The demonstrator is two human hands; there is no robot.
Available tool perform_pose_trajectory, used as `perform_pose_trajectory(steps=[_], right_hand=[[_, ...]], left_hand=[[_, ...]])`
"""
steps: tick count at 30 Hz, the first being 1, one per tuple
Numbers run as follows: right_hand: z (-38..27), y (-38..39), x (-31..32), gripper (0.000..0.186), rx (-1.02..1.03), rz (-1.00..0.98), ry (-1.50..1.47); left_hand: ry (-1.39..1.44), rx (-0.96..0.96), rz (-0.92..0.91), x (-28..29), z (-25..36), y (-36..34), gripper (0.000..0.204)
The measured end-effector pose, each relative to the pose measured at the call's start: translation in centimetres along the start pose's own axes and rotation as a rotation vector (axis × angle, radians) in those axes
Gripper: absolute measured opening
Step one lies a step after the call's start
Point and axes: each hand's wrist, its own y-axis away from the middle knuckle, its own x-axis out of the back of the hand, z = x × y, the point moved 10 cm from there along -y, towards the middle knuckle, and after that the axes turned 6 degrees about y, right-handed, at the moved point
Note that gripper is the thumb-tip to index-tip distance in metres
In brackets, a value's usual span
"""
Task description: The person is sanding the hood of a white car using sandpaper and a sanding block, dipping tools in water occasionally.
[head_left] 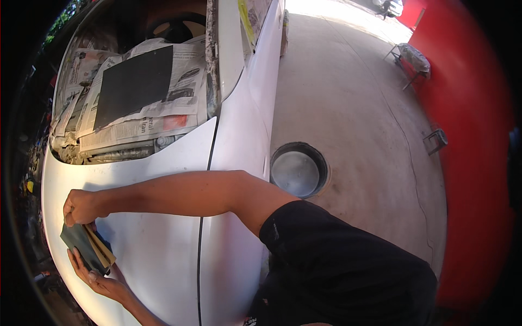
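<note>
Over the white car hood (152, 195), at the far left, I hold a folded piece of dark sandpaper (81, 242) with tan layers showing along its right side. My right hand (81, 206) reaches across from the right and is closed on the upper end of the sandpaper. Below it, my left hand (103, 282) supports the lower end, with its fingers along the underside and the thumb at the near edge. Whether a block sits inside the fold is hidden.
Newspaper sheets (182, 111) cover the windshield area, with a flat dark sheet (136, 84) lying on them. A black tub (296, 168) of cloudy liquid stands on the concrete floor (348, 108) beside the car. A covered stool (414, 58) and a small stand (435, 141) are by the red wall (473, 136).
</note>
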Motion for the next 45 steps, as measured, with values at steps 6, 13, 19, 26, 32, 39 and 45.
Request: perform_pose_trajectory(steps=[6, 13, 19, 26, 32, 39, 45], right_hand=[[0.6, 0.1, -1.7, 0.022, -0.034, -0.055, 0.101], [1.3, 1.6, -0.1, 0.031, -0.127, 0.016, 0.247], [4.6, 0.7, -0.3, 0.028, -0.103, -0.02, 0.253], [5.6, -1.1, 0.8, 0.016, -0.042, 0.017, 0.266], [5.1, -1.3, 0.8, 0.018, -0.053, 0.018, 0.314], [3.1, -0.8, 0.0, 0.017, 0.043, -0.057, 0.33], [1.3, 2.0, -1.3, 0.016, -0.008, 0.06, 0.271]], left_hand=[[0.268, 0.218, 0.171, 2.6, -3.2, 0.7, 0.069], [0.058, 0.059, 0.231, 4.2, -1.4, 1.0, 0.066], [0.035, 0.041, 0.277, 5.5, -1.9, 2.5, 0.081], [-0.018, 0.123, 0.206, 6.2, -3.8, 2.5, 0.088], [-0.041, 0.172, 0.091, 5.0, -4.7, 2.4, 0.082], [-0.299, -0.039, 0.165, 5.5, -3.5, 2.4, 0.053], [-0.189, -0.028, 0.007, 2.3, -2.2, 3.2, 0.077]])
